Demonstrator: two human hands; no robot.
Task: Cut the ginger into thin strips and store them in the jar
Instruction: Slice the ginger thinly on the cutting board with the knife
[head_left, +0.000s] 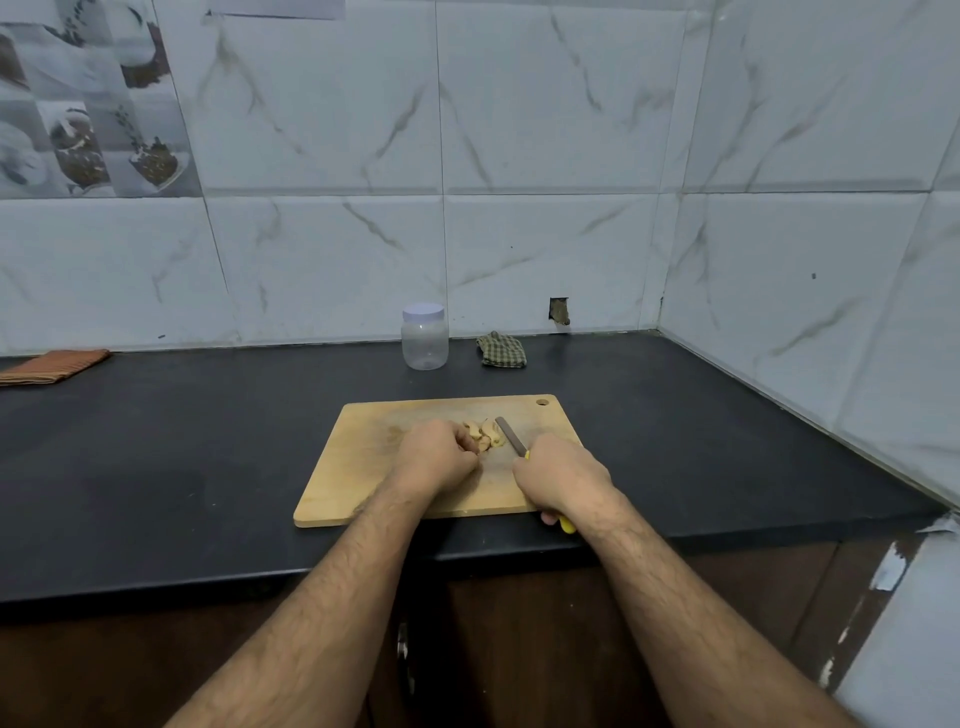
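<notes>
1. The left hand (439, 457) is curled up, its fingers (467, 441) pressing on the ginger (485, 434) — likely so it cannot slip while it is cut.
2. The ginger lies on the wooden board (363, 467), just past those fingers, in a few pale pieces.
3. The right hand (563, 475) is closed tight round the yellow handle of the knife (511, 436). The blade rests just beside the ginger, on its right side.
4. The jar (425, 338) stands on the bench (182, 467), well beyond both hands. Its lid is still on, so no strips are stored yet.
5. A small cloth (501, 351) sits beside the jar — out of the way.
</notes>
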